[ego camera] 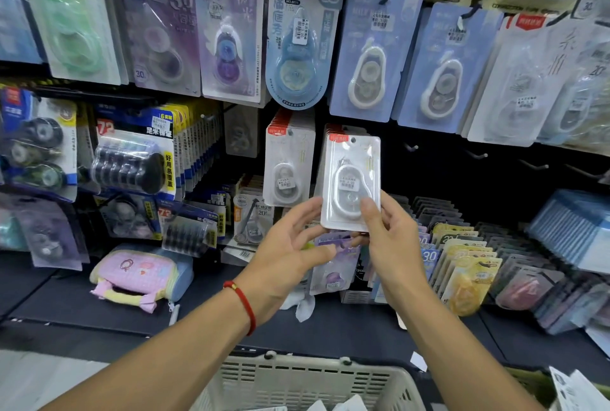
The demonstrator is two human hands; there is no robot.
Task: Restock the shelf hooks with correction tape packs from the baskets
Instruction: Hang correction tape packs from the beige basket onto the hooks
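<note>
Nearest the camera sits a white slatted basket (297, 381), below both forearms. Above it the right hand (389, 239) pinches a white correction tape pack (351, 179) by its lower edge, thumb on the front face and the other fingers behind, while the left hand (287, 245) is spread, its fingers (307, 209) straight and just touching the pack's lower left corner. The pack stands upright, long axis vertical, hang hole (353, 140) at the top, directly above the right fingers. It overlaps a row of like packs with red headers (333, 129) already hanging behind it, so the hook there is hidden; I judge the coming move turns on lining that hole up with the hook tip and pushing the pack back. The right hand carries it; the left is placed to steady. Just left hangs a second pack (285, 166) of the same kind. To the right, bare hooks (475, 155) stick out from the dark panel. Blue carded packs (369, 57) hang close overhead, and loose stock (468, 265) crowds the shelf below.
</note>
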